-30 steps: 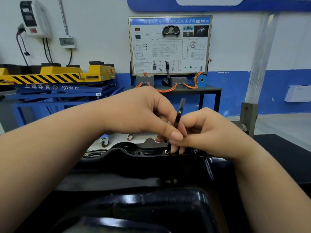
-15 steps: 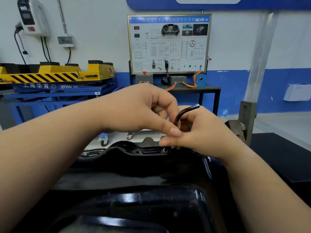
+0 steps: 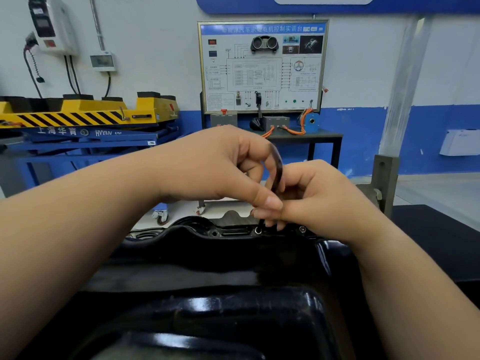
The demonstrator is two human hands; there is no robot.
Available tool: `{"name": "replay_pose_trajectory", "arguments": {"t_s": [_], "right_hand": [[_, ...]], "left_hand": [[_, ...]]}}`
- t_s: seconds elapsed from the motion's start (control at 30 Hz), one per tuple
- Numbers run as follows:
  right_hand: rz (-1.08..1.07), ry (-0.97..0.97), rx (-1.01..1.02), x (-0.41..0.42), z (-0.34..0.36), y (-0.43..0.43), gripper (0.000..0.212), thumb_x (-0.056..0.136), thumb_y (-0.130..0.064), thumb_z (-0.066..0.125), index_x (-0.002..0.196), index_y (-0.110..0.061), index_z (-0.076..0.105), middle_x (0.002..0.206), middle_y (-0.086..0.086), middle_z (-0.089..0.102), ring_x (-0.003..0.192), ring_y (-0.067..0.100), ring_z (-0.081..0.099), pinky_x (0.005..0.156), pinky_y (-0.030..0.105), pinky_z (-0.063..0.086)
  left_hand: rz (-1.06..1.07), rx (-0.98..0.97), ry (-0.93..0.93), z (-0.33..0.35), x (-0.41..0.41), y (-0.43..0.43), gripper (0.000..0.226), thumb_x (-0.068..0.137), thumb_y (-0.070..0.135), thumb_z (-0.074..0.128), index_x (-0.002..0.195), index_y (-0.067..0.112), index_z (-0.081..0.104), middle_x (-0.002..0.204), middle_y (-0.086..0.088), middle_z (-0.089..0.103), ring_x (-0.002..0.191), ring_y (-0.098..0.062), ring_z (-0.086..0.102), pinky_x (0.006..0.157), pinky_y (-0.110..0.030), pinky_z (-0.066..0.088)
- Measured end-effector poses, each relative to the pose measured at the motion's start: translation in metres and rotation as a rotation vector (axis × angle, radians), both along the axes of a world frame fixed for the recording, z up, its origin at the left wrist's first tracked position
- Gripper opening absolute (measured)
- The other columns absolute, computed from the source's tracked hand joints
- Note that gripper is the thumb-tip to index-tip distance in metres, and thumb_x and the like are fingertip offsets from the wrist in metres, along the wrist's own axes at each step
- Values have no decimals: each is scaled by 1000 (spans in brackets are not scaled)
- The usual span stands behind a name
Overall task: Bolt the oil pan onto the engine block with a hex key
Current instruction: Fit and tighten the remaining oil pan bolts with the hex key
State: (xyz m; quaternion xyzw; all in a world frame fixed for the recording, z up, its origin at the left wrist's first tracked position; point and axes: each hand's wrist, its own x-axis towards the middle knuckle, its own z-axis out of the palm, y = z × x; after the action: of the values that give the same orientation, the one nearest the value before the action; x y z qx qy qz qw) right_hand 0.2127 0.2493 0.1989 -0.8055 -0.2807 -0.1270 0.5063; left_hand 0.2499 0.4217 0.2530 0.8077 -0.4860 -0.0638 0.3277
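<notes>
**Workshop view: hex key point(image 3: 278, 167) pinched two-handed**

White-and-blue walls carry a framed wiring board point(image 3: 262, 66) at twelve o'clock and a yellow, black-striped lift point(image 3: 85, 110) at ten. At six o'clock sits the glossy black oil pan point(image 3: 233, 294). Above its far rim, left hand point(image 3: 220, 167) and right hand point(image 3: 317, 198) both pinch the thin, bent, motion-blurred key, its tip at a round bolt point(image 3: 258, 230).

Automotive training workshop.
A wiring-diagram board point(image 3: 262, 66) stands against the blue-and-white wall, with a yellow-and-blue lift point(image 3: 85, 114) beside it, a charger point(image 3: 52, 24) mounted on the wall and a black oil pan point(image 3: 207, 258) nearest the camera.
</notes>
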Motion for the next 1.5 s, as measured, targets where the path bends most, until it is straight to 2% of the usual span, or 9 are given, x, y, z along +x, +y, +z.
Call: {"name": "replay_pose_trajectory", "arguments": {"t_s": [0.13, 0.3, 0.57, 0.73, 0.87, 0.97, 1.2, 1.4, 1.5], "right_hand": [[-9, 9, 17, -3, 1, 7, 26, 69, 0, 78, 64, -16, 58, 55, -4, 58, 52, 13, 59, 52, 21, 54], [20, 12, -30, -3, 2, 5, 17, 71, -4, 77, 70, -15, 64, 68, 11, 63, 58, 16, 61, 58, 27, 57], [109, 35, -94, -3, 4, -7, 24, 82, 2, 66, 83, -21, 73, 84, 2, 75, 70, 11, 68, 65, 21, 56], [-7, -51, -62, 0, 0, -2, 9, 71, -3, 77, 72, -8, 70, 75, 19, 69, 70, 28, 66, 71, 42, 57], [-42, -79, -70, 1, 0, 4, 31, 65, -5, 83, 58, -25, 61, 55, -12, 56, 56, -2, 51, 56, 15, 45], [-67, -59, -77, 3, -2, 5, 21, 63, -10, 83, 67, -11, 63, 64, -5, 60, 64, 10, 56, 66, 32, 53], [106, 84, -108, -2, 3, -5, 12, 82, -1, 67, 86, -11, 72, 92, 17, 72, 76, 24, 68, 72, 35, 58], [41, 28, -62, 1, 2, -4, 22, 74, -1, 74, 60, -17, 69, 79, 22, 70, 78, 28, 71, 76, 37, 58], [-22, -22, -52, 3, 0, -1, 22, 67, -5, 81, 60, -20, 67, 62, 6, 66, 58, 15, 61, 62, 26, 53]], "left_hand": [[14, -2, 32, -1, 1, 0, 28, 60, 33, 78, 76, 15, 65, 49, 5, 47, 43, -10, 33, 42, -14, 28], [4, 4, 39, -1, -2, 0, 17, 60, 29, 76, 67, 17, 66, 51, 4, 52, 48, -11, 39, 45, -14, 31], [10, 12, 18, 0, -3, 1, 29, 63, 33, 78, 84, 13, 73, 74, -27, 63, 63, -26, 49, 65, -34, 37], [33, 21, 22, 1, -2, 0, 25, 61, 33, 77, 77, 16, 68, 52, -3, 48, 45, -13, 35, 43, -20, 28], [38, 17, 52, -2, -2, -2, 24, 57, 35, 77, 71, 18, 66, 54, -8, 50, 53, -21, 36, 49, -25, 29], [35, 21, 42, -3, -2, -2, 29, 60, 32, 80, 74, 10, 67, 73, -30, 59, 63, -25, 45, 65, -35, 36], [25, 45, -53, -1, -1, 0, 33, 67, 35, 76, 84, 7, 71, 73, -18, 67, 67, -33, 58, 66, -35, 48], [35, 22, 18, 0, 0, 1, 19, 63, 34, 74, 77, 22, 74, 51, -5, 45, 43, -12, 33, 42, -17, 28], [33, 37, 14, -1, 0, -1, 25, 63, 35, 81, 80, 20, 71, 57, -12, 51, 52, -31, 37, 51, -30, 34]]}}
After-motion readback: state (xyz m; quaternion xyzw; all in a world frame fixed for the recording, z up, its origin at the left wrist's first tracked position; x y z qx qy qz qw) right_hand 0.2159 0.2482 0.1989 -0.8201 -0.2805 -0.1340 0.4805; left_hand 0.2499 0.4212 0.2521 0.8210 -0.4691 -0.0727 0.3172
